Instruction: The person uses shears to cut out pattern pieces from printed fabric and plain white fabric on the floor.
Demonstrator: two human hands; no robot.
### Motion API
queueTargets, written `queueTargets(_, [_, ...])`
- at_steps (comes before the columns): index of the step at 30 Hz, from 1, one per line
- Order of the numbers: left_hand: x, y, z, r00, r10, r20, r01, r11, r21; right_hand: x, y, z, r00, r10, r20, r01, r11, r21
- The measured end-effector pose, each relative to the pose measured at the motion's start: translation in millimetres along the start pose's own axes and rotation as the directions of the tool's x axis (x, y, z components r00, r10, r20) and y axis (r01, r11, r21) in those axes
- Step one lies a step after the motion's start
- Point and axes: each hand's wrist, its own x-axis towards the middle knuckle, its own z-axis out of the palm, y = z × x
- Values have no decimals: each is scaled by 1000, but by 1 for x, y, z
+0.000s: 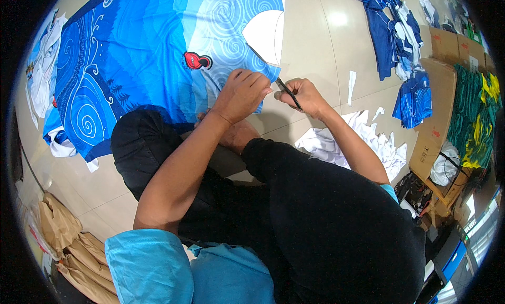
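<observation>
A large blue patterned fabric panel (152, 46) with pale swirls and a red-and-black emblem (197, 61) lies spread on the tiled floor before me. At its near right edge my left hand (244, 93) is closed on the cloth, fingertips pinching the edge. My right hand (305, 97) grips a pair of dark scissors (289, 92), blades pointing up and left at the fabric's edge, close beside my left fingertips. The handles are partly hidden in my fingers. A white curved neckline area (265, 36) shows on the panel's right side.
White fabric scraps (368, 138) lie right of my right forearm, with a narrow white strip (352, 87) beyond. Blue garments (386, 35) are piled far right, near cardboard boxes (439, 114) and green-yellow cloth (476, 114). Brown folded material (79, 246) lies at lower left.
</observation>
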Motion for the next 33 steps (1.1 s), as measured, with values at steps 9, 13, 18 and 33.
queueTargets(9, [1,-1,0,1000,2,-9,-2,1000,-27,-5,1,10,1000,11,2,-11,995,101])
queueTargets(13, [0,-1,0,1000,-8,1,8,1000,-28,-8,-4,12,999,43,-7,-42,991,126])
queueTargets(18, [1,-1,-2,1000,-12,15,12,999,-40,-8,-4,14,999,35,-20,-33,992,119])
queueTargets(33, [0,-2,-3,1000,-13,-17,11,995,-102,-2,-11,19,996,49,-70,-44,996,75])
